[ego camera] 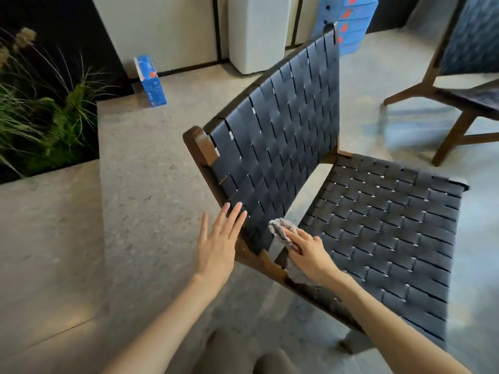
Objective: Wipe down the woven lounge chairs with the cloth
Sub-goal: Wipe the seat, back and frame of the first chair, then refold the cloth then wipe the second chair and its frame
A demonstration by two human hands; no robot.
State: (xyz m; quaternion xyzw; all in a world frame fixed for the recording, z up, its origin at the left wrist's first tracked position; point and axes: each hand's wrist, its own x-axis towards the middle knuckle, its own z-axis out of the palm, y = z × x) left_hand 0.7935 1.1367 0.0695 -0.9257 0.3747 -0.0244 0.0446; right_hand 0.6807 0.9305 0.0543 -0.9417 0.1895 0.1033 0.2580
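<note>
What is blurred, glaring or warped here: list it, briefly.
Head view: the near chair and the cloth are sharp; the far chair is smeared by blur; the floor beside it shows pale bluish glare; the wide-angle lens tilts the white pillar.

No legible text anywhere. Blue box (150,81) on floor shows print, too blurred to read; stacked blue cartons (348,25) behind chair likewise unreadable.
</note>
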